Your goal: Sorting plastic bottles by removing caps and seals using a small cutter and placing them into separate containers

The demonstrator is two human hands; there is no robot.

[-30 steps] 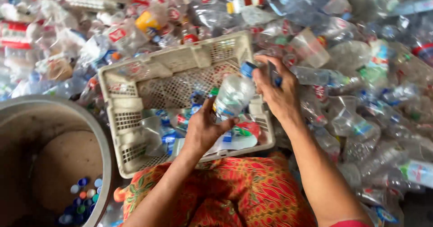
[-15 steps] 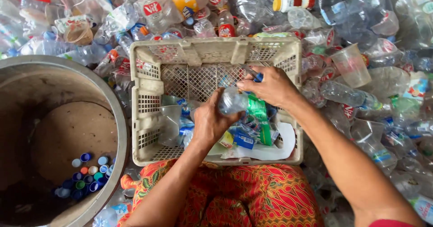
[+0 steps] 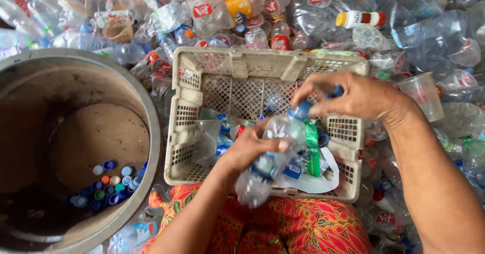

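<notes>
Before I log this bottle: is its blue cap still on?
On. The blue cap still sits on the clear bottle's neck, pinched by the right hand; left hand grips the body.

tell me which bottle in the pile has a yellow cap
The white bottle lying on its side beyond the crate, top right; it alone has a yellow cap and a red band.

This looks like a sorting spot for plastic waste, a small recycling yard or scrap workshop rather than a home or shop. Empty clear plastic bottles [image 3: 429,27] lie heaped over the whole ground, many crushed, with disposable cups [image 3: 422,95] mixed in. A worn, dirty plastic crate [image 3: 262,67] sits among them, holding torn labels and bottle scraps. Beside it stands a big round tub [image 3: 144,107], stained inside, where loose bottle caps [image 3: 108,183] in blue, white and other colours are gathered. The person sits low, right in the pile.
</notes>
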